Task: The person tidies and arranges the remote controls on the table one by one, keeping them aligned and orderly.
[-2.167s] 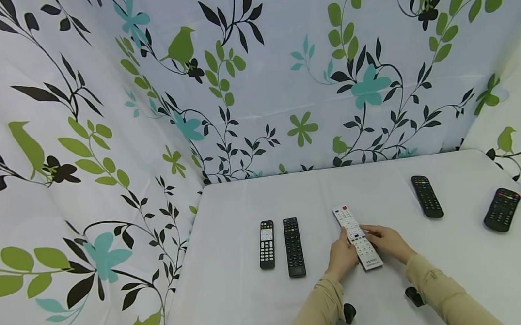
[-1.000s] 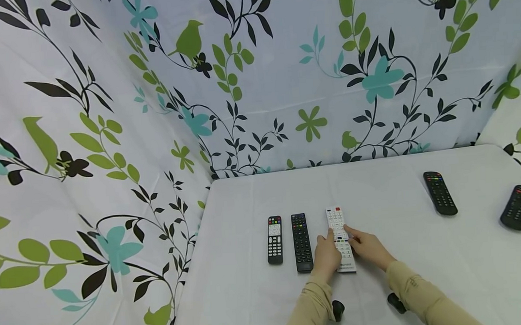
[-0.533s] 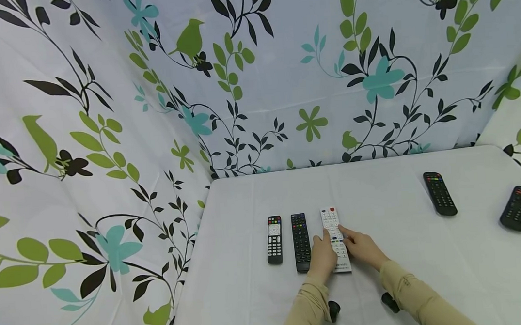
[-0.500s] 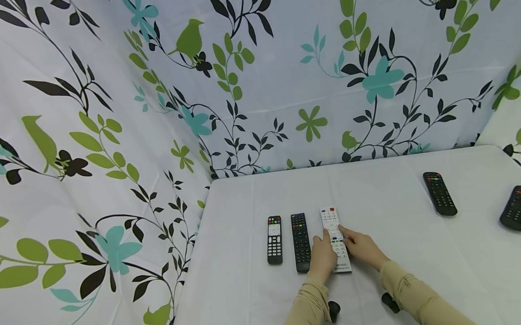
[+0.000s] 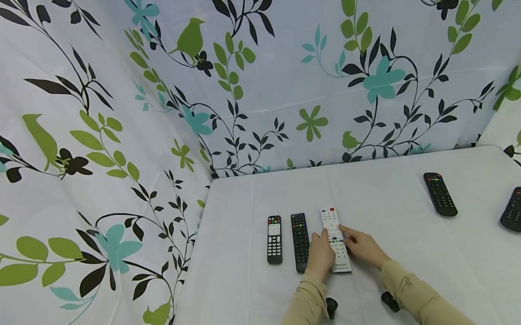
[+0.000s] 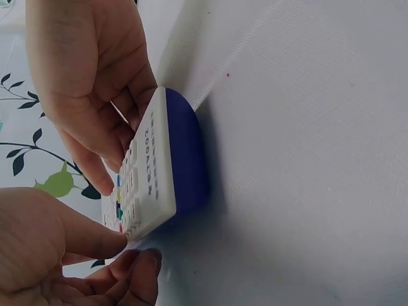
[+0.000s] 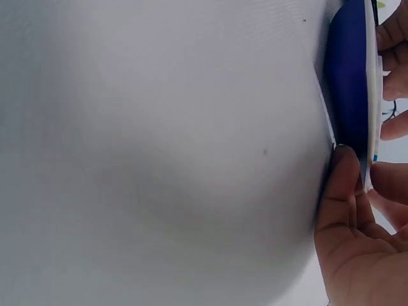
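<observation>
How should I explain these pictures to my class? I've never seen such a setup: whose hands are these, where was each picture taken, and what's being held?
There is no machine doing the work: a person uses a bare left hand and right hand. The wide picture comes from a camera on the person's head, looking forward and down. Each close-up comes from a camera on one wrist, and appears turned sideways; the dark device at each cuff is probably that camera.

On the white table lie a black remote with a pale panel, a longer black remote beside it, the far-right black remote and its black neighbour. Both hands hold a white remote, gripping opposite long edges; the close-ups show its blue underside.
</observation>
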Tool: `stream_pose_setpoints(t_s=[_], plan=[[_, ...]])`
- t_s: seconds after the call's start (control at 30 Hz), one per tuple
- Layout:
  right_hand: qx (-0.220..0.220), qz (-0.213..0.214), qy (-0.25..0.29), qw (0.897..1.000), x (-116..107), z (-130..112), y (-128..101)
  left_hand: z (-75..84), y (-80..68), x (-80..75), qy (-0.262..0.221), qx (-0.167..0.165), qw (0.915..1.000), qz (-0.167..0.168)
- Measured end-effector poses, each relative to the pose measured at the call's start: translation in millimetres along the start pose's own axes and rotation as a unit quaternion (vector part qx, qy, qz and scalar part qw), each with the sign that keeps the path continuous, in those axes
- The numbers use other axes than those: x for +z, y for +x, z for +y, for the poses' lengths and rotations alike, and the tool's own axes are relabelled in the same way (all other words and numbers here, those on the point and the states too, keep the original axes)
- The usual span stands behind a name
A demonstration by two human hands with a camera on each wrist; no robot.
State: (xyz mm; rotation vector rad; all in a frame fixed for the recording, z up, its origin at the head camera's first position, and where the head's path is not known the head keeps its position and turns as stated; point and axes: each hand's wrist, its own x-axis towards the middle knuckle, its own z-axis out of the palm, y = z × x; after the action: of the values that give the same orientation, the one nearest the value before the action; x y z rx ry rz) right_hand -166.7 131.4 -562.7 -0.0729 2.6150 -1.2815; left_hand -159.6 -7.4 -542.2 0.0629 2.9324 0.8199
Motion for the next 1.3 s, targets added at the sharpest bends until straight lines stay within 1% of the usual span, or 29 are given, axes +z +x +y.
stream_pose_setpoints(t_s=[0.1, 0.17, 0.3, 0.4, 0.47, 0.57, 0.6, 0.67, 0.73, 0.8, 0.9, 0.93, 1.0, 1.03, 1.07, 1.1, 1.13, 1.17, 1.23, 1.27, 1.3], plan=[[0.003, -0.003, 0.015, 1.0, -7, 4, -2, 4.3, 0.3, -1.8, 0.014, 0.006, 0.9998, 0.01], [0.003, 0.002, 0.015, 1.0, -16, 8, -3, 8.1, 0.4, -3.0, 0.025, 0.012, 0.9995, 0.018], [0.0, 0.021, -0.014, 1.0, -41, 21, -4, 16.5, 2.4, -4.0, 0.034, 0.024, 0.9986, 0.031], [0.001, 0.034, -0.025, 0.999, -62, 31, -5, 24.3, 4.6, -2.1, 0.037, 0.05, 0.9975, 0.034], [0.004, 0.042, -0.028, 0.999, -77, 37, -5, 30.8, 5.8, -0.2, 0.033, 0.075, 0.9961, 0.033], [0.008, 0.065, -0.047, 0.997, -98, 48, -5, 41.4, 7.6, 3.7, 0.014, 0.109, 0.9937, 0.021], [0.008, 0.08, -0.058, 0.995, -105, 52, -4, 44.7, 8.9, 5.9, 0.006, 0.119, 0.9927, 0.017], [0.012, 0.112, -0.073, 0.991, -120, 61, -4, 51.3, 10.8, 10.7, -0.016, 0.132, 0.9911, 0.001], [0.02, 0.155, -0.081, 0.984, -136, 70, -3, 58.2, 13.1, 16.9, -0.047, 0.146, 0.988, -0.021], [0.039, 0.199, -0.082, 0.976, -152, 81, -4, 64.6, 14.9, 24.7, -0.074, 0.162, 0.9833, -0.039], [0.079, 0.25, -0.076, 0.962, -173, 95, -3, 73.4, 16.2, 36.4, -0.102, 0.181, 0.9764, -0.058], [0.093, 0.259, -0.074, 0.958, -179, 98, -3, 75.7, 16.6, 41.0, -0.108, 0.18, 0.9757, -0.063], [0.112, 0.276, -0.078, 0.952, -187, 105, -2, 80.2, 16.7, 48.5, -0.125, 0.165, 0.9754, -0.076], [0.118, 0.281, -0.079, 0.949, -191, 108, -2, 82.4, 17.1, 51.9, -0.133, 0.151, 0.9761, -0.082], [0.122, 0.285, -0.082, 0.947, -193, 112, -1, 84.8, 17.7, 55.0, -0.154, 0.131, 0.9753, -0.089], [0.125, 0.285, -0.084, 0.947, -195, 115, 0, 87.4, 18.5, 57.8, -0.189, 0.104, 0.9711, -0.101], [0.126, 0.284, -0.088, 0.946, -196, 118, 0, 89.9, 19.6, 60.2, -0.226, 0.08, 0.9645, -0.111], [0.128, 0.281, -0.091, 0.947, -197, 122, 1, 92.5, 21.1, 61.8, -0.264, 0.055, 0.9556, -0.12], [0.137, 0.263, -0.094, 0.951, -198, 129, 3, 97.3, 24.3, 64.7, -0.339, 0.009, 0.9314, -0.133], [0.142, 0.249, -0.094, 0.953, -198, 132, 4, 99.4, 25.8, 65.6, -0.375, -0.013, 0.9167, -0.138], [0.148, 0.234, -0.094, 0.956, -198, 136, 4, 101.4, 27.1, 65.9, -0.4, -0.029, 0.905, -0.142]])
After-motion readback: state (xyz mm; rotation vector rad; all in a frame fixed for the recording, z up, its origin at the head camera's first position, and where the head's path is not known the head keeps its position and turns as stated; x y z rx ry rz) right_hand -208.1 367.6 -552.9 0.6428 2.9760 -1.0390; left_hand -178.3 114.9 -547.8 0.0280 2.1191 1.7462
